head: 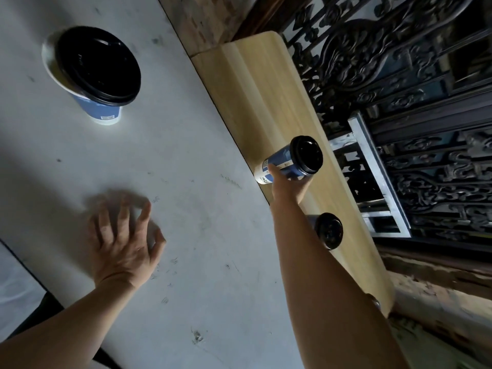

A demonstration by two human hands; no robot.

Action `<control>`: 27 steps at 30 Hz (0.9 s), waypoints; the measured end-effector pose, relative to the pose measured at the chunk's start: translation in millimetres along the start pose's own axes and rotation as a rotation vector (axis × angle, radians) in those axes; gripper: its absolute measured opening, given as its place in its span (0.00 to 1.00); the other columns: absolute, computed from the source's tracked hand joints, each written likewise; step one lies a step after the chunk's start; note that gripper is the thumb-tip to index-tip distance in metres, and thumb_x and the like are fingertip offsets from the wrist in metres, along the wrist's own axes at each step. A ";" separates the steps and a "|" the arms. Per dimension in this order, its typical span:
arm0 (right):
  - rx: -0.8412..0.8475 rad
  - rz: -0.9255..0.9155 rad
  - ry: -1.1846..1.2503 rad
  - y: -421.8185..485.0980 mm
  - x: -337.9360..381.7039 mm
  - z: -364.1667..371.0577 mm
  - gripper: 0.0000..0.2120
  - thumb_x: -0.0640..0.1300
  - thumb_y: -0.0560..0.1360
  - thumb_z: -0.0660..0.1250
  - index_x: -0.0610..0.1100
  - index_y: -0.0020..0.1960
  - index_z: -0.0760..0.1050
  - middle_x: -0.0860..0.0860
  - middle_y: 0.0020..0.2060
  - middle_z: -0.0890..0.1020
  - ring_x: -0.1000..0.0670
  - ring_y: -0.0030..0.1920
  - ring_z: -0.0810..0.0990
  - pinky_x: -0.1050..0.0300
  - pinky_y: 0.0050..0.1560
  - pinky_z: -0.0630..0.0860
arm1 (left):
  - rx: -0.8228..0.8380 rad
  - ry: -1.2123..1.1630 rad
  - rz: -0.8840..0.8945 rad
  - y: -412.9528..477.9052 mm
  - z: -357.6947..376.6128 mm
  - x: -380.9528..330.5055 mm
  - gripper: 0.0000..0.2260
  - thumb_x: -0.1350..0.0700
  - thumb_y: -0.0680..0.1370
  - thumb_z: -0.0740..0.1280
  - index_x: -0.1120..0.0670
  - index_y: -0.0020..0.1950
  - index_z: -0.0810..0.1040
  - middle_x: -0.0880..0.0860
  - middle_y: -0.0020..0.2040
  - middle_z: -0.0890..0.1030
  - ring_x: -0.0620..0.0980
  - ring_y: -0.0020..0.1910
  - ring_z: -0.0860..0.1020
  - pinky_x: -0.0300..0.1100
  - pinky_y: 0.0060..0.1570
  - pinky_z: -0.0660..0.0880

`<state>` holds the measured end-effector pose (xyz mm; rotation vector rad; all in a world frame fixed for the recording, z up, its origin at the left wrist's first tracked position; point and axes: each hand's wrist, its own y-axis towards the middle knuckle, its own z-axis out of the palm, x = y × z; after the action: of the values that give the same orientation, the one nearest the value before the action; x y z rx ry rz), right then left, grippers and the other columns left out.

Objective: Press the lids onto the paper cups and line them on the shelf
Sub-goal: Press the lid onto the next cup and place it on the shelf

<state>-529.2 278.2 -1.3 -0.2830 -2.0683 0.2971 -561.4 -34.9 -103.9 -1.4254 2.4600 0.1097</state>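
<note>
My right hand (288, 186) grips a blue paper cup with a black lid (291, 162) over the light wooden shelf (263, 102). A second lidded blue cup (328, 230) stands on the shelf nearer to me, partly hidden behind my right forearm. On the white table (173, 169) at the far left stands a third blue cup (98, 107); a black lid (97, 66) lies askew on its rim, leaving part of the opening uncovered. My left hand (125, 243) hovers over or rests on the table, fingers spread and loosely bent, holding nothing.
Beyond the shelf is a dark ornate metal grille (399, 62) with a pale metal frame (372, 161) below it. A brick or stone ledge (202, 20) runs behind the table. A dark edge (24, 267) bounds the table at the lower left.
</note>
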 end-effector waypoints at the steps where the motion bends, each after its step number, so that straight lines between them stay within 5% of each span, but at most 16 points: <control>1: -0.004 0.013 0.012 2.7 -0.4 0.2 0.35 0.39 0.61 0.82 0.58 0.59 0.68 0.62 0.43 0.80 0.65 0.41 0.78 0.63 0.48 0.72 | 0.001 -0.009 -0.002 0.3 -0.3 -0.3 0.31 0.41 0.75 0.57 0.51 0.76 0.69 0.61 0.76 0.66 0.72 0.75 0.57 0.63 0.77 0.47; 9: 0.012 0.048 0.010 5.3 -12.4 5.4 0.41 0.36 0.62 0.82 0.49 0.70 0.68 0.53 0.53 0.80 0.50 0.55 0.80 0.52 0.61 0.76 | 0.008 -0.009 -0.003 -0.1 2.6 1.1 0.31 0.40 0.75 0.57 0.51 0.76 0.68 0.60 0.78 0.64 0.71 0.78 0.54 0.64 0.76 0.47; 13: 0.034 0.101 -0.007 0.6 -16.0 7.3 0.38 0.35 0.62 0.80 0.48 0.68 0.69 0.49 0.46 0.82 0.44 0.53 0.84 0.39 0.59 0.80 | 0.002 -0.033 -0.005 -1.7 3.3 1.0 0.31 0.41 0.74 0.58 0.50 0.76 0.68 0.61 0.78 0.64 0.71 0.77 0.55 0.64 0.77 0.46; 19: 0.171 0.356 -0.012 -14.9 -14.0 -0.7 0.21 0.44 0.72 0.76 0.57 0.52 0.65 0.53 0.45 0.74 0.50 0.46 0.79 0.54 0.50 0.79 | 0.012 -0.052 0.008 -0.9 4.0 2.0 0.33 0.40 0.73 0.58 0.50 0.77 0.67 0.61 0.78 0.63 0.72 0.77 0.55 0.64 0.76 0.46; 23: 0.264 0.245 -0.219 -32.4 -22.1 -20.2 0.32 0.42 0.71 0.75 0.49 0.70 0.65 0.52 0.48 0.75 0.51 0.43 0.80 0.45 0.56 0.82 | 0.036 -0.057 0.008 -0.7 5.1 3.8 0.32 0.41 0.74 0.58 0.50 0.77 0.66 0.60 0.79 0.62 0.72 0.77 0.55 0.63 0.77 0.45; 27: 0.506 0.205 -0.689 -74.4 -35.3 -40.2 0.20 0.44 0.75 0.71 0.45 0.66 0.73 0.47 0.49 0.78 0.48 0.47 0.79 0.48 0.53 0.83 | 0.163 -0.074 0.012 -0.6 0.0 4.2 0.33 0.41 0.73 0.58 0.49 0.78 0.64 0.60 0.79 0.61 0.71 0.77 0.54 0.63 0.76 0.45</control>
<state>-482.8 200.6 13.4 -0.0806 -2.5307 1.1525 -562.8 -38.7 -105.0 -1.3148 2.3590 -0.0344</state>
